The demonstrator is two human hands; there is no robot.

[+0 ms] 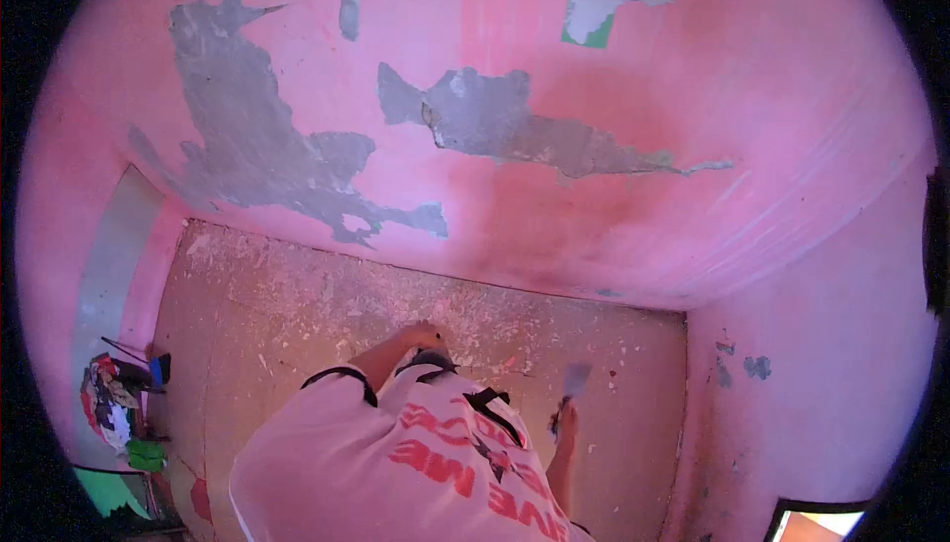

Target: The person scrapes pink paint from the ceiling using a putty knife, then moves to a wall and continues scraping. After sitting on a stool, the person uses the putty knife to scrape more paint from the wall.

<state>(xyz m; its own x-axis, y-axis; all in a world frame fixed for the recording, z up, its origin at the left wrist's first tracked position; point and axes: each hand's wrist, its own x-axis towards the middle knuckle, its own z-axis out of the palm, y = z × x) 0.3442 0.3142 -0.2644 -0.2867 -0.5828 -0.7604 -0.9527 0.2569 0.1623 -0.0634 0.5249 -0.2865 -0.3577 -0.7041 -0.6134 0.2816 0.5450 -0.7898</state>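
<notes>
My right hand is low at my right side, its fingers wrapped round the handle of a paint scraper. The wide flat blade points forward over the floor. My left hand is out in front of my body, over the littered part of the floor, and its fingers are too small and unclear to make out. Ahead stands a pink wall with large grey patches where the paint has come off. One long bare patch has a ragged edge and runs to the right.
Paint flakes lie scattered over the brown floor, thickest along the wall's foot. A pile of cloths sits at the left, with a green item below it. A bright framed opening shows at lower right.
</notes>
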